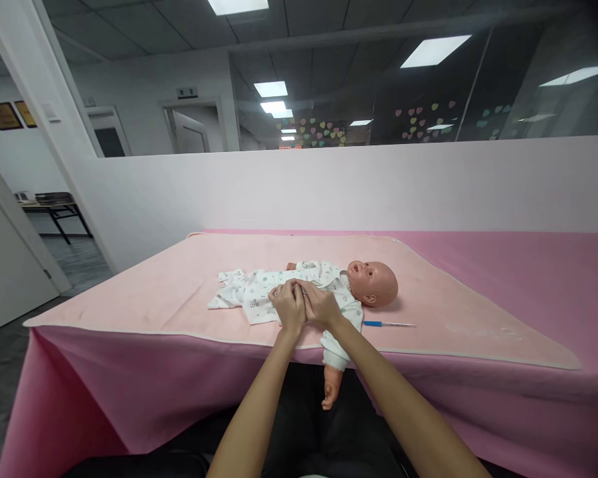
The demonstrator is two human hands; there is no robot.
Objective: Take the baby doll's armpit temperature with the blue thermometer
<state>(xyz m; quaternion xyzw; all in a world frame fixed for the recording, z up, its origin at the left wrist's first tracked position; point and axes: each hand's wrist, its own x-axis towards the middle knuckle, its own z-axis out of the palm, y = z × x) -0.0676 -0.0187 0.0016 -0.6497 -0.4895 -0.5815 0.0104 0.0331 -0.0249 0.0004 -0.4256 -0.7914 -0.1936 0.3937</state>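
A baby doll [377,282] lies on its back, its head to the right and its legs to the left. It wears a white printed shirt [264,292] and trousers [226,292]. Both hands meet over the front of the shirt. My left hand [290,304] is closed, fingertips pinching the cloth. Close against it, my right hand [319,304] is closed on the cloth too; the fingers hide what exactly lies between them. One doll arm [332,382] hangs over the table's near edge. A screwdriver-like tool [389,324] with a blue handle lies near the doll's head.
A pale pink mat [144,292] lies over a darker pink tablecloth [528,285], which drapes down the front. Behind the table stands a low white wall [329,189] with glass above it. A door [10,245] and a small desk [54,206] are at the left.
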